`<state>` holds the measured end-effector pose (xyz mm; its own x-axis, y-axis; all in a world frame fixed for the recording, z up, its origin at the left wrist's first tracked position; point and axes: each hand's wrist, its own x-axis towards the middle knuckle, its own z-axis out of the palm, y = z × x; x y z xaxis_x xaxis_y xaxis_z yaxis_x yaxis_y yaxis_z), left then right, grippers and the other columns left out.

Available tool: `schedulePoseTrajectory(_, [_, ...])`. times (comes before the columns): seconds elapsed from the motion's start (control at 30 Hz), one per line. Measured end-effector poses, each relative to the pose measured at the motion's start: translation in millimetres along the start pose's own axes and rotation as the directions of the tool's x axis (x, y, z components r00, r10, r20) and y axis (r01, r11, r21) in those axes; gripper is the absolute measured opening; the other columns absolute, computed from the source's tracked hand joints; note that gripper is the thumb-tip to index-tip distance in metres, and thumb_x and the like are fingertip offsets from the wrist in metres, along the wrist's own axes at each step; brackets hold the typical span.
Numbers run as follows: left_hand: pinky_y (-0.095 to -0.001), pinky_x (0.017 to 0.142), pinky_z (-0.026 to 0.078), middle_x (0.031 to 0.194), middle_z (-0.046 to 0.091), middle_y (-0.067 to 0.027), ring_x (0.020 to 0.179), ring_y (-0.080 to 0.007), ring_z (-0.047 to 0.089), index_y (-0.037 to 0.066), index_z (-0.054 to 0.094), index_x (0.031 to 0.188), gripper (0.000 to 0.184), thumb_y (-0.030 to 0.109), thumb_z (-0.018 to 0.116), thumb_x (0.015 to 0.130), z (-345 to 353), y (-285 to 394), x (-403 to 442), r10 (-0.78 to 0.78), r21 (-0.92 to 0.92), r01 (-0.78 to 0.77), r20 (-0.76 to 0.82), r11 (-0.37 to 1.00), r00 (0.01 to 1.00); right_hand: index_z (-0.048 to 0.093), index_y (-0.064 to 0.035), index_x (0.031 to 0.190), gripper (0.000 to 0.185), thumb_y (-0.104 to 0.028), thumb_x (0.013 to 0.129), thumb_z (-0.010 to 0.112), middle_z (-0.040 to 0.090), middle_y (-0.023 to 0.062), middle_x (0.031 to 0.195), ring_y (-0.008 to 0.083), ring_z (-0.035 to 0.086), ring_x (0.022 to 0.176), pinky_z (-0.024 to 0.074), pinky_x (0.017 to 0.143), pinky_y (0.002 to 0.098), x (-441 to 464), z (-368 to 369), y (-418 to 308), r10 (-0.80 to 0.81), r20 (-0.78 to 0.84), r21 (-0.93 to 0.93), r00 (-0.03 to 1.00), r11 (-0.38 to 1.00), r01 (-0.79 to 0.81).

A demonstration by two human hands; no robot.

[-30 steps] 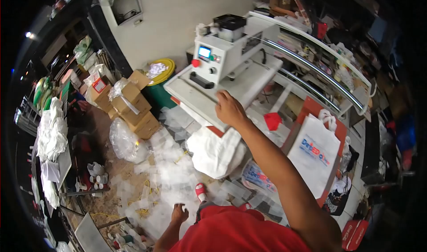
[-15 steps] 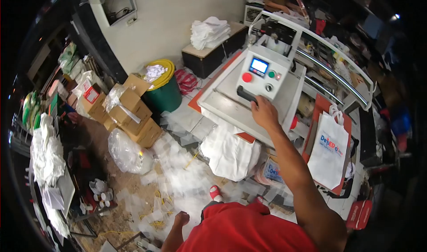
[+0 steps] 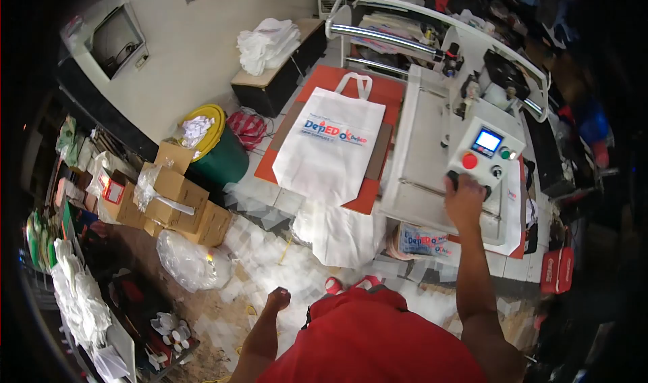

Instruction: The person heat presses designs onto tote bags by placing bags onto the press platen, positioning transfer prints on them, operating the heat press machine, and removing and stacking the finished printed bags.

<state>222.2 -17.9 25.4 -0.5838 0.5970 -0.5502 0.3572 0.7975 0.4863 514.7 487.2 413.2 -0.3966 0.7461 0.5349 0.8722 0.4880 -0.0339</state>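
Note:
My right hand point(image 3: 464, 199) is wrapped around the black handle point(image 3: 452, 175) on the front of a heat press head point(image 3: 432, 211). The press's control box point(image 3: 476, 159) carries a lit screen, a red button and a green one. Under the head, a white bag point(image 3: 515, 211) shows only along its right edge. To the left, a white tote bag point(image 3: 327, 155) printed "DepED OK" lies flat, uncovered, on a reddish-brown pad point(image 3: 270, 159). My left hand point(image 3: 279, 298) hangs low beside my body, fingers curled, with nothing visible in it.
Curved white rails point(image 3: 391, 40) run behind the press. A green bin point(image 3: 226, 160) with a yellow rim and cardboard boxes point(image 3: 179, 197) stand left. Translucent sheets point(image 3: 260, 248) litter the floor. Folded white bags point(image 3: 268, 45) lie on a cabinet; a red box point(image 3: 557, 270) sits right.
The press head has slid right with my right hand on its handle, uncovering the printed tote bag on the left pad and covering most of the right bag. My view has shifted.

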Motion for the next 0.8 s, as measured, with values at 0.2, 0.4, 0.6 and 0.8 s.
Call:
schedulePoseTrajectory(0.2, [-0.0412, 0.077, 0.055, 0.09, 0.069, -0.0167, 0.087, -0.0323, 0.068, 0.008, 0.063, 0.094, 0.024, 0.029, 0.059, 0.085, -13, 56, 18, 0.272, 0.158, -0.27, 0.008, 0.95, 0.962, 0.057, -0.0039, 0.081, 0.024, -0.026, 0.088, 0.063, 0.06, 0.016, 0.074, 0.0383, 0.058, 0.075, 0.0416, 0.073, 0.0495, -16, -13, 89, 0.122, 0.017, 0.022, 0.992, 0.992, -0.123])
schedulePoseTrajectory(0.4, [-0.0392, 0.078, 0.055, 0.092, 0.069, -0.017, 0.087, -0.0312, 0.067, 0.006, 0.065, 0.096, 0.027, 0.03, 0.06, 0.085, -7, 102, 39, 0.286, 0.148, -0.306, 0.138, 0.941, 0.948, 0.058, -0.0014, 0.08, 0.021, -0.02, 0.087, 0.064, 0.06, 0.0183, 0.079, 0.0392, 0.057, 0.08, 0.0423, 0.08, 0.0507, -24, -30, 142, 0.195, 0.012, 0.007, 0.981, 0.981, -0.195])
schedulePoseTrajectory(0.6, [-0.0404, 0.073, 0.054, 0.086, 0.07, -0.0111, 0.08, -0.0301, 0.067, 0.006, 0.069, 0.088, 0.023, 0.028, 0.064, 0.085, -81, 258, 63, 0.603, 0.058, -0.668, 0.375, 0.742, 0.704, 0.06, 0.0017, 0.09, 0.014, -0.011, 0.086, 0.063, 0.062, 0.0201, 0.093, 0.0403, 0.057, 0.094, 0.0431, 0.089, 0.0501, -40, -25, 172, 0.258, -0.07, 0.018, 0.963, 0.966, -0.258])
schedulePoseTrajectory(0.8, [-0.0393, 0.068, 0.054, 0.08, 0.069, -0.0124, 0.075, -0.0292, 0.068, 0.005, 0.065, 0.084, 0.008, 0.013, 0.066, 0.081, -196, 427, 103, 0.779, -0.076, -0.775, 0.061, 0.627, 0.624, 0.06, 0.0031, 0.101, 0.016, -0.004, 0.087, 0.058, 0.061, 0.0238, 0.11, 0.0467, 0.052, 0.111, 0.0435, 0.094, 0.0465, -45, -20, 203, 0.394, 0.035, 0.003, 0.918, 0.919, -0.395])
